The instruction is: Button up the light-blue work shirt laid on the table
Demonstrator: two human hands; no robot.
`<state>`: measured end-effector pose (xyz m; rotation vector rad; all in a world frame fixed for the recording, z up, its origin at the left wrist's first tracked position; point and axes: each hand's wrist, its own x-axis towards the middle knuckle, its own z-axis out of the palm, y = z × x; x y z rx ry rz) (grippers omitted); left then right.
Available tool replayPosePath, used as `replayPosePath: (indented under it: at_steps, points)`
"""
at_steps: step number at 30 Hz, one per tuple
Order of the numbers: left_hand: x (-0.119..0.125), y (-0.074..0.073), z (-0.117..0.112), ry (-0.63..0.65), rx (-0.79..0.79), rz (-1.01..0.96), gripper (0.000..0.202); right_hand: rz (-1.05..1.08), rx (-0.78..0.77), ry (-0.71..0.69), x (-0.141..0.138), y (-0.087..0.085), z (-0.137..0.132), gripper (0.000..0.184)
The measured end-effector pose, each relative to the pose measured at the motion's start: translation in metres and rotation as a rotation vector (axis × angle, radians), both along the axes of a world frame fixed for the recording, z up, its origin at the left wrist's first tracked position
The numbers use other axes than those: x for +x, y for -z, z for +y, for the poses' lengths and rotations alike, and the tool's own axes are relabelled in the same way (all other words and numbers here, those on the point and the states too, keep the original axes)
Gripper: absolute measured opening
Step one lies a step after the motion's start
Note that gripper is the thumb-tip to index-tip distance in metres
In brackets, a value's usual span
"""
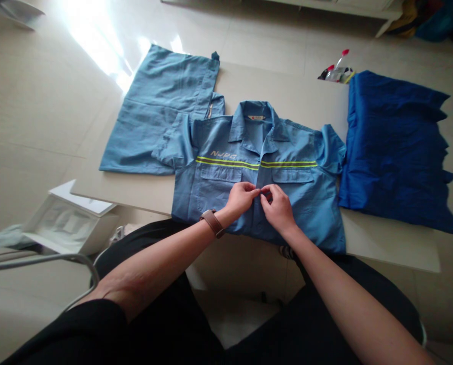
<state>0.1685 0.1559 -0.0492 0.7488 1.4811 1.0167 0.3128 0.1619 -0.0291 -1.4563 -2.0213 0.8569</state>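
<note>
A light blue work shirt [298, 192] with a yellow reflective stripe across the chest lies front up on a low white table [393, 243], collar away from me. My left hand [240, 197], with a brown watch on its wrist, pinches the shirt's front placket at mid-chest. My right hand [276, 208] pinches the same placket from the other side, fingertips meeting those of the left. Both hands are closed on the fabric.
A second light blue garment [158, 116] lies spread at the table's left, hanging over the edge. A dark blue garment [397, 147] is piled at the right. A small clear packet with red parts [336, 71] sits at the back. A white box [66, 218] stands on the floor left.
</note>
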Motion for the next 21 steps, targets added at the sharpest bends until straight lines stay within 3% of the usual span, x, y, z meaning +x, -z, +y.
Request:
replayPosePath:
  at_steps: [21]
  points:
    - [0.0018, -0.0104, -0.0017, -0.092, -0.09, -0.14, 0.007, 0.009, -0.009, 0.007, -0.0006, -0.0013, 0.0003, 0.006]
